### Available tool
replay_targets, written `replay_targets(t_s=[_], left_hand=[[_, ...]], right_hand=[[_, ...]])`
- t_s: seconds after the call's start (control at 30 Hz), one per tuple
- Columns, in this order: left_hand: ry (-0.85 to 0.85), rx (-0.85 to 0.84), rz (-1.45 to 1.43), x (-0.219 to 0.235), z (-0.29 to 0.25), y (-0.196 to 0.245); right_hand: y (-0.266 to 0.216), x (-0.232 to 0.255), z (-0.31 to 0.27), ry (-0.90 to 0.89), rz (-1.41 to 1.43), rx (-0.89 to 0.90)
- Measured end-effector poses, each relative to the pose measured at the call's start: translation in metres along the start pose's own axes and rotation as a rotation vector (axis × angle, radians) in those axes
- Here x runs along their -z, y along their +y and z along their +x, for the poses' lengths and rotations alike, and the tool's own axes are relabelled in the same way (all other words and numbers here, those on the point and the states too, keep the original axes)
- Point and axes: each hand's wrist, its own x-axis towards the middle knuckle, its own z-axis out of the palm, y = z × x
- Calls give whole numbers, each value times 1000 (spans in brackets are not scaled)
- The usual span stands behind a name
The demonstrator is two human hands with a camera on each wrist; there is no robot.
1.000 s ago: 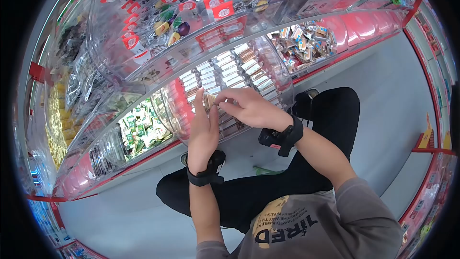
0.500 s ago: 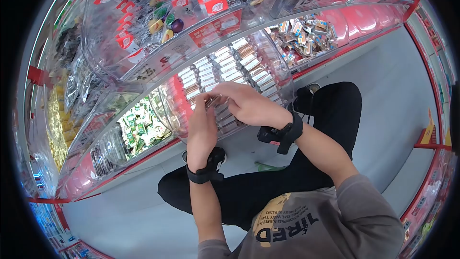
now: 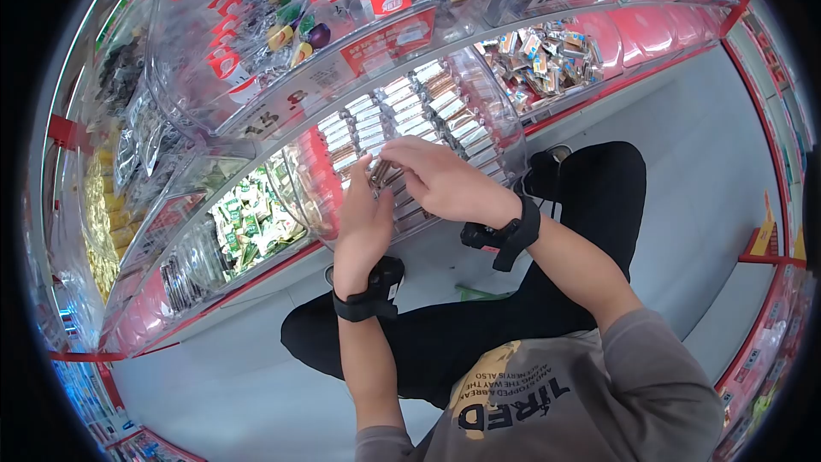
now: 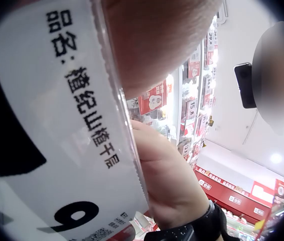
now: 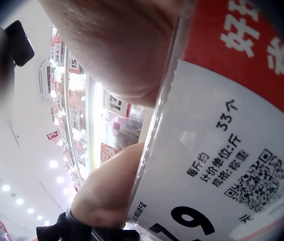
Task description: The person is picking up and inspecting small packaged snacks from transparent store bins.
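Both hands meet over a clear bin (image 3: 518, 152) of silvery wrapped snack bars (image 3: 400, 105) in neat rows. Between the fingertips is a small wrapped snack bar (image 3: 379, 173). My left hand (image 3: 365, 221) holds it between raised fingers and thumb, while my right hand (image 3: 445, 181) bends its fingers over it from the other side. In the left wrist view a white price card (image 4: 36, 115) hides most of the hand's work. The same card, with a red top, fills much of the right wrist view, where the bar is hidden too.
Green-and-white wrapped sweets (image 3: 252, 218) fill the bin to the left; brown-and-silver ones (image 3: 547, 64) lie to the right. An upper shelf of bagged snacks (image 3: 299, 26) juts out above the hands. Crossed legs in black trousers (image 3: 599, 197) rest on the floor below.
The right hand's fingers lowered over the left fingertips, then drew up and back slightly, so the small bar shows between the hands again. The left hand stays nearly in place.
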Motion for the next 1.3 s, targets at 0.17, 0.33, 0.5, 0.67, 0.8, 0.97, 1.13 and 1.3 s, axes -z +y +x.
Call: replay_targets(t_s=[0.17,0.33,0.5,0.67,0.8,0.97,1.13,1.3], left_hand=[[-21,99,-163,0,-1,9],[30,51,4,-4,3,4],[38,-71,276,-5,10,5],[8,26,414,-4,20,11],[48,92,685,-5,19,26],[-125,132,558,1,39,0],[-203,49,519,12,56,7],[-190,147,549,6,66,7]], right_hand=[[6,-8,-3,57,-11,70],[10,-8,-3,-2,-16,-11],[16,-11,-4,51,-27,-16],[18,-14,-1,153,-4,48],[6,-2,0,201,102,-46],[-24,41,3,277,249,-10],[-40,114,3,351,485,49],[-19,180,-1,164,464,203]])
